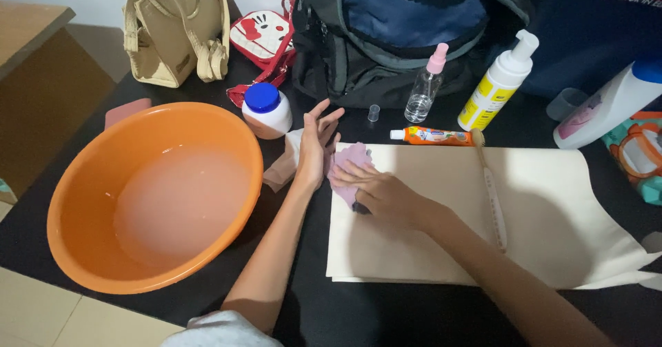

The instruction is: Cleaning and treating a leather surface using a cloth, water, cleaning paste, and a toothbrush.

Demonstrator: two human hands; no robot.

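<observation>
Right hand presses a purple cloth flat onto the cream bag, scrubbing its left edge, left hand open, steadying beside it.

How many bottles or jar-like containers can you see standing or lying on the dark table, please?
4: a white jar with a blue lid beside the orange basin, a clear spray bottle with a pink top, a white-and-yellow pump bottle, and a white blue-capped bottle lying far right. Others may be hidden.

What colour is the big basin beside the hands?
The basin is orange, holding cloudy water; the head view shows it.
</observation>
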